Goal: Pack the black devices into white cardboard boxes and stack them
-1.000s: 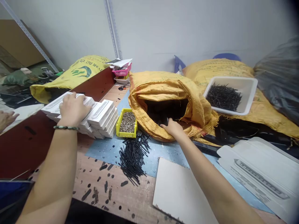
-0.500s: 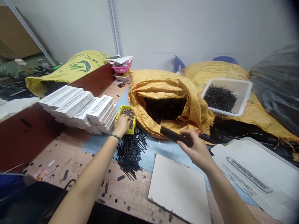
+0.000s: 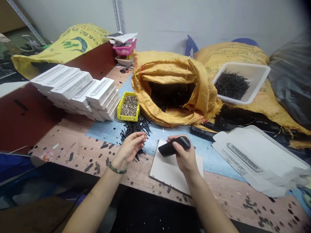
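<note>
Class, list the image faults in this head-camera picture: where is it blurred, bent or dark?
Head view: even, soft light, faint shadows; the wide lens bends the edges and darkens the top right corner; the flat carton at the right edge is smeared; the right hand and its black part are fairly sharp.

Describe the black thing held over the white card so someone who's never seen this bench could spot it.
Find the big open yellow woven sack mid-bench; a plain white card lies in front of it. Over that card the right hand grips the black piece. It is one thick, rounded bar, unlike the thin black sticks heaped to its left.
</note>
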Demonstrator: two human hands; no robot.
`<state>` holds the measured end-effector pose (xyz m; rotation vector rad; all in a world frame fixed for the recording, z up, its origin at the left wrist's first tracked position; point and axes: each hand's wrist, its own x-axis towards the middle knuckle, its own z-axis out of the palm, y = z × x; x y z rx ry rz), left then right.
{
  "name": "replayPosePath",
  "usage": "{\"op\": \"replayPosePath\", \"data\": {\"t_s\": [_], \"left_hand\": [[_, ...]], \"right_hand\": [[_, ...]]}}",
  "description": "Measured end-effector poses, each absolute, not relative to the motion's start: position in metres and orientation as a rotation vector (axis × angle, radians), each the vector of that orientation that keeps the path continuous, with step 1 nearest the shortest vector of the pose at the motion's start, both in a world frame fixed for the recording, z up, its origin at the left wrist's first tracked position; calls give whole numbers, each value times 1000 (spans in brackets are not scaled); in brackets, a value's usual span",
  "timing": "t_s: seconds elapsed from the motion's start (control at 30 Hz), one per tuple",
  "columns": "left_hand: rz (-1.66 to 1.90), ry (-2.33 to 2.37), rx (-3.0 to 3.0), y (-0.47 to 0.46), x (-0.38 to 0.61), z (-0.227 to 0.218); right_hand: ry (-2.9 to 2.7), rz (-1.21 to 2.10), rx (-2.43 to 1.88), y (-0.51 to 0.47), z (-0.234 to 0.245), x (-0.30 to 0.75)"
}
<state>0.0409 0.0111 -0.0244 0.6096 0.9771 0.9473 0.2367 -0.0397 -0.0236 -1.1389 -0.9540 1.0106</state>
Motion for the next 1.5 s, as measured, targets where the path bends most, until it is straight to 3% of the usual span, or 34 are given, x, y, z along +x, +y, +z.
{"op": "replayPosePath", "data": {"t_s": [0.1,0.27,0.43,0.63,0.8,1.2,1.5], "left_hand": [[938,915,497,-15,55,-31],[957,845,405,-32,65,-35],[981,834,382,-35,61,-35],[971,822,357,-38,68,-37],[991,808,328,-43,83,-41],[1186,846,308,-48,106,-36],[1026,893,469,-46,104,-38]], "right_hand": [[-933,970,-1177,-39,-20,231],[-1414,1043,-1451,-53,-33,234],[-1367,892,-1553,-68,-51,249],[-843,840,-1419,-67,-46,261],[-401,1061,-1019,-55,-31,246],[-374,1047,-829,-49,-3,210],[-638,978,-870,-53,7,221]]}}
